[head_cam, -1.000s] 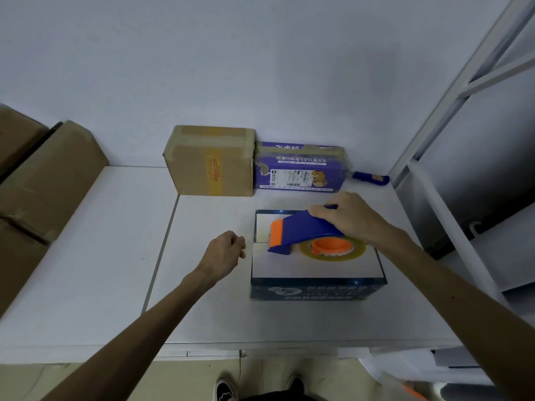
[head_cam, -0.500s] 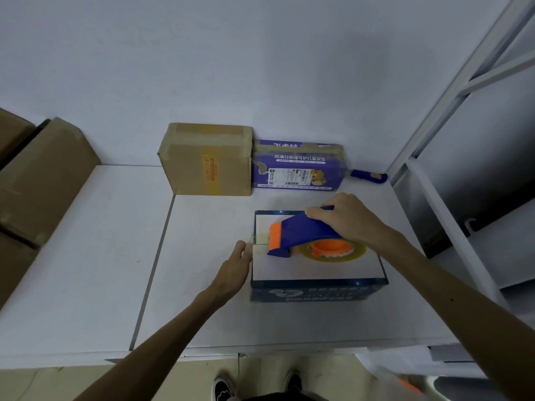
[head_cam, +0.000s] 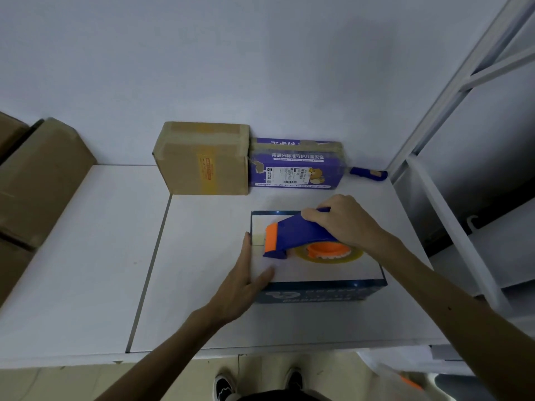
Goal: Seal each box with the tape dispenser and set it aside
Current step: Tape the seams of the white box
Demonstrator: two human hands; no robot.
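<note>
A flat blue box (head_cam: 333, 292) with a white top lies on the white table (head_cam: 101, 256). On its top rests a blue and orange tape dispenser (head_cam: 301, 237) with a clear tape roll. My right hand (head_cam: 344, 219) grips the dispenser's blue body from above. My left hand (head_cam: 246, 273) lies flat with straight fingers against the box's left edge, thumb on the top face. A short strip of tape shows at the box's left rim, just ahead of the dispenser's orange nose.
A taped brown carton (head_cam: 202, 160) and a taped purple box (head_cam: 295, 166) stand against the back wall. A blue-handled tool (head_cam: 367, 173) lies right of them. Large brown cartons (head_cam: 37, 180) sit at the far left; a white metal rack (head_cam: 451, 198) rises at the right.
My left hand has moved right from the bare table and opened flat against the box's left edge. My right hand and the dispenser have stayed almost in place on the box top.
</note>
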